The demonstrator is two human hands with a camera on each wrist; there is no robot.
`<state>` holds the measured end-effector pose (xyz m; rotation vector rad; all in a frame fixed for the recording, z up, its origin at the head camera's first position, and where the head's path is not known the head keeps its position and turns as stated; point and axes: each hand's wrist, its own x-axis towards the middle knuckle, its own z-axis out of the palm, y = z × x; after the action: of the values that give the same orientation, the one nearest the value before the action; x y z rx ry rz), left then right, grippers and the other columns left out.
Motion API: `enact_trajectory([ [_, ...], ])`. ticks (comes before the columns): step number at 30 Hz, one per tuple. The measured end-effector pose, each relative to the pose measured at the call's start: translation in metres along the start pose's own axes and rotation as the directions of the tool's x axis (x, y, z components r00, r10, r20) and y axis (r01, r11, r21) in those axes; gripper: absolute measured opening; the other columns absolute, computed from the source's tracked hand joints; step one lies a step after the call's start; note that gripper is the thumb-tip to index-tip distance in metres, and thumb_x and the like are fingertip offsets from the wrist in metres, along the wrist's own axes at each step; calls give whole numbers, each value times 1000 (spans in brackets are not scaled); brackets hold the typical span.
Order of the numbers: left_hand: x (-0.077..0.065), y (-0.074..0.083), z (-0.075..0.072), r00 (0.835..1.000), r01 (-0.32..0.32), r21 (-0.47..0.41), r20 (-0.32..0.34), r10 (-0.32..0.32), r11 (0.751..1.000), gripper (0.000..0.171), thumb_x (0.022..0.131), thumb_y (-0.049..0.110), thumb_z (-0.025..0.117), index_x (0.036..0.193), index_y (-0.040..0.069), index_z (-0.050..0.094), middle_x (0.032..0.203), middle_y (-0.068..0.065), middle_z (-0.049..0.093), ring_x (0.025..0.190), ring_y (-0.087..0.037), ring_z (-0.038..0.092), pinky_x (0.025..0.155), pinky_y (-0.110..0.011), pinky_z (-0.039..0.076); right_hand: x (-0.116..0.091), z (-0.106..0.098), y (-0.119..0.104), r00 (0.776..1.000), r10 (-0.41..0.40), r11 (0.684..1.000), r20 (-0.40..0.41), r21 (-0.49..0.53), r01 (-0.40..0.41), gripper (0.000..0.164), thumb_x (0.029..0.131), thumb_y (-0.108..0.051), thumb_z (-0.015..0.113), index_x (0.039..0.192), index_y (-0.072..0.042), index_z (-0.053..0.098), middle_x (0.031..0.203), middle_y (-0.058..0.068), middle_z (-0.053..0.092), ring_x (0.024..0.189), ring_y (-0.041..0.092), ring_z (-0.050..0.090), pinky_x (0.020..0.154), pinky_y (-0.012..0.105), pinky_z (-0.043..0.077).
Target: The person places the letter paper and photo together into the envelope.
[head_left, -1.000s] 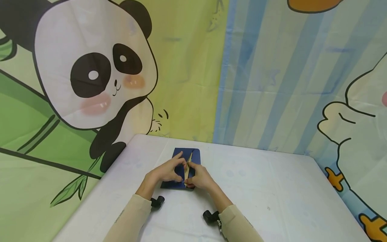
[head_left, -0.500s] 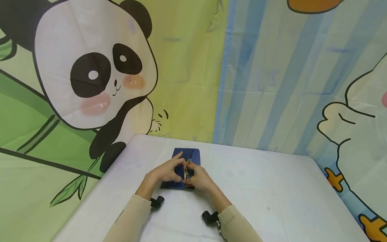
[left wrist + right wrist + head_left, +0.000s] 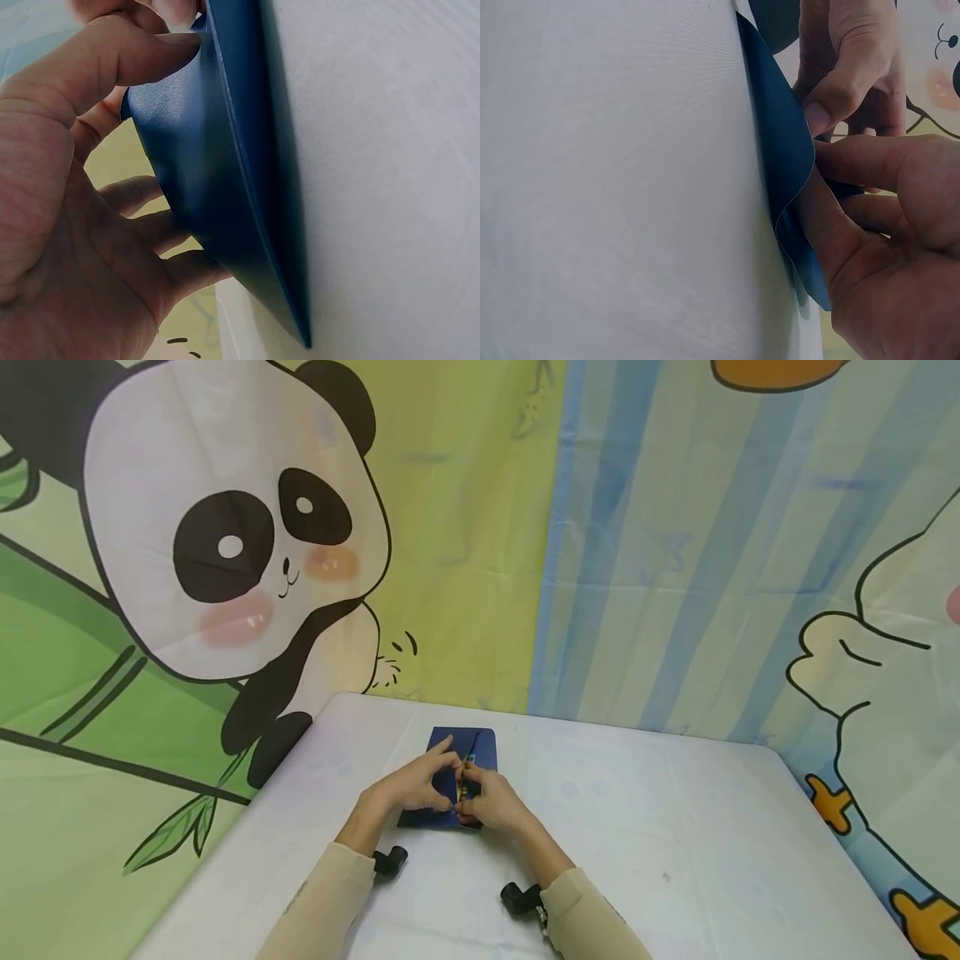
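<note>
A flat, dark blue envelope-like folder (image 3: 486,745) lies on the white table. Along its middle runs a raised edge with a narrow pale gap, where both hands meet. My left hand (image 3: 411,783) pinches that part from the left; in the left wrist view the thumb presses the blue panel (image 3: 199,172) while fingers reach behind it. From the right, my right hand (image 3: 497,802) pinches the raised edge. The right wrist view shows the bent blue edge (image 3: 784,150) against the right fingers, with the left thumb tip touching just above. Fingers hide part of the gap.
The white tabletop (image 3: 660,843) stretches around the folder, widest to the right. A printed cloth (image 3: 465,568) with a panda and stripes hangs behind the table and along its sides. Black wrist cameras (image 3: 390,862) sit below each hand.
The pale strip in the middle of the folder has narrowed as the raised edge folded down, showing small coloured print beside it. Right fingers shifted slightly; the left hand stays in place.
</note>
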<state>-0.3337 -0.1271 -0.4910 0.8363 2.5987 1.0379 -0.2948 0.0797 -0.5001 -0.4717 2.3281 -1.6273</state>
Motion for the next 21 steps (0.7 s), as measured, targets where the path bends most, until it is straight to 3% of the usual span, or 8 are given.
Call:
enact_trajectory([
  [5, -1, -1, 0, 1000, -1, -2, 0, 1, 1000, 43, 78, 9, 86, 105, 27, 59, 175, -19, 7, 154, -53, 24, 109, -69, 39, 1, 0, 1, 999, 20, 999, 28, 27, -21, 62, 90, 11, 66, 149, 3, 50, 113, 24, 68, 78, 19, 75, 70, 33, 62],
  [9, -2, -1, -1, 1000, 1, -3, -2, -1, 1000, 43, 78, 9, 86, 105, 28, 59, 175, -18, 7, 154, -53, 23, 109, -69, 40, 2, 0, 3, 999, 20, 999, 40, 40, -21, 60, 91, 12, 65, 148, 4, 51, 103, 20, 68, 79, 20, 74, 71, 33, 62],
  [16, -1, 1, 0, 1000, -1, -7, 3, 1, 1000, 43, 77, 9, 86, 108, 25, 61, 175, -19, 6, 154, -53, 23, 110, -68, 39, 1, -4, 3, 999, 25, 998, 39, 58, -27, 57, 94, 10, 64, 148, 3, 51, 105, 25, 69, 80, 23, 77, 72, 35, 63],
  [21, 0, 4, 3, 999, 37, 38, 29, -38, 999, 40, 79, 14, 86, 111, 26, 66, 173, -20, 17, 155, -52, 24, 114, -69, 33, -4, -14, 2, 1000, 15, 1000, 24, -7, -15, 55, 95, 0, 69, 147, 1, 54, 140, 29, 60, 84, 25, 78, 71, 37, 63],
])
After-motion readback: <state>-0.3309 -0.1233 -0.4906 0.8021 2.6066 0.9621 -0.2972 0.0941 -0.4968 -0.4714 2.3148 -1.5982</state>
